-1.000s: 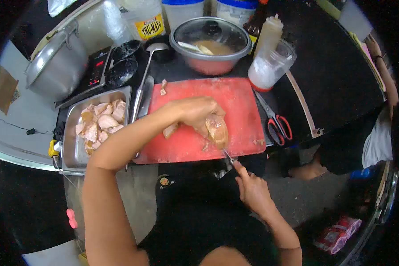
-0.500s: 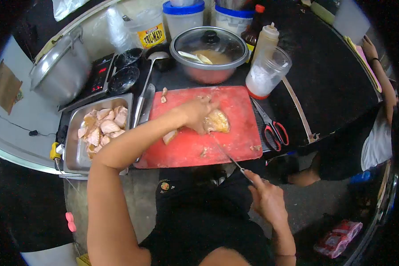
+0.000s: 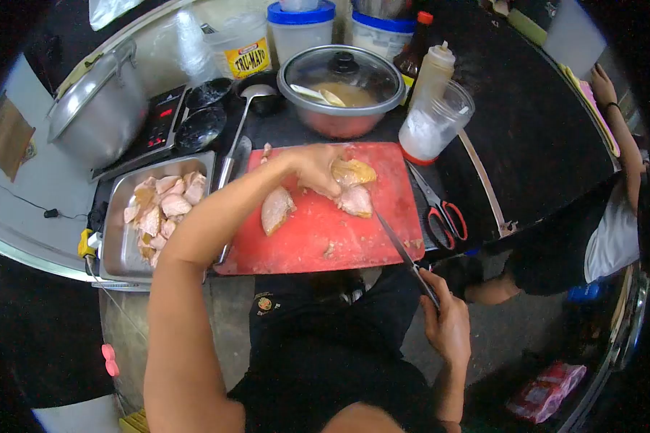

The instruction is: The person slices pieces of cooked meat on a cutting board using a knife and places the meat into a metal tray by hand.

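Note:
My left hand (image 3: 319, 170) is closed on a piece of chicken (image 3: 354, 173) with yellowish skin, on the red cutting board (image 3: 303, 245). Just below it, a pink cut face of the meat (image 3: 355, 200) shows. My right hand (image 3: 446, 315) grips a knife (image 3: 397, 242), its blade slanting up over the board's right edge, tip beside the meat. Left of my left hand lies a separate cut chicken piece (image 3: 276, 209). Several chunks of chicken (image 3: 167, 209) fill part of the steel tray (image 3: 120, 249) at the left.
Red-handled scissors (image 3: 446, 220) lie right of the board. Behind it stand a lidded bowl (image 3: 339, 123), a tilted clear jar (image 3: 440, 119) and a squeeze bottle (image 3: 435, 66). A ladle (image 3: 240, 119) lies left, near a large pot (image 3: 101, 108). Another person's arm (image 3: 621, 123) is at far right.
The knife has moved right and its blade is now more upright. The cut face of the meat has come into view, and the piece on the left is more exposed.

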The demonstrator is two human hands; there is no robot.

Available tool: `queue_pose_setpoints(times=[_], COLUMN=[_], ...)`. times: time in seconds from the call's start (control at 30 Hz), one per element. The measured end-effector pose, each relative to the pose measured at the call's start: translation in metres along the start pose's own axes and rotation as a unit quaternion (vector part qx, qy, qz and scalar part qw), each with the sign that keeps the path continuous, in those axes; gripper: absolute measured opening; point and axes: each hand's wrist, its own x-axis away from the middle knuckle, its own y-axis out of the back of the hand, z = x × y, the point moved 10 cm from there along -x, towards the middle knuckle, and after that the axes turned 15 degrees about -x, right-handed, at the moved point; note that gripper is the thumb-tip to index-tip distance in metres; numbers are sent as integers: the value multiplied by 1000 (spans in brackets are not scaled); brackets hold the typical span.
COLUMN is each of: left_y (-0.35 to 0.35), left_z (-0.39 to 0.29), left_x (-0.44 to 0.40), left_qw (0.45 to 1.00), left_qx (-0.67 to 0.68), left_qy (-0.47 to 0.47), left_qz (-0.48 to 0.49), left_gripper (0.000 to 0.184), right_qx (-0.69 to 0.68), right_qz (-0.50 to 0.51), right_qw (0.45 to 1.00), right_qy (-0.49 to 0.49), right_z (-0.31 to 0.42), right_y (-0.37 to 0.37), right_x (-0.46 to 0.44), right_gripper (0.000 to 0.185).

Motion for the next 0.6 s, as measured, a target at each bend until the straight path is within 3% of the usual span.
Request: queue_pose_setpoints(times=[0.13,0.27,0.4,0.47,0.6], left_y=[14,-3,-2,7,11], left_z=[-18,-39,-44,-36,-18], left_x=[-21,-43,-31,-17,-1], left_qw=[997,992,994,998,996], left_qx=[-78,-59,-5,-37,57], left_qy=[-9,-53,-70,-24,-44], left_qz=[-12,93,88,47,-61], left_gripper=[84,40,59,81,81], right_qx=[8,-4,-53,-116,-322], right_qz=[20,22,9,6,19], right_qw=[999,999,996,991,936], right_qy=[-24,-25,-66,-64,-140], right_z=[1,3,-7,-17,-47], right_y=[-8,-18,-23,-25,-43], right_x=[-2,-10,-16,-17,-18], right_gripper=[41,41,39,37,31])
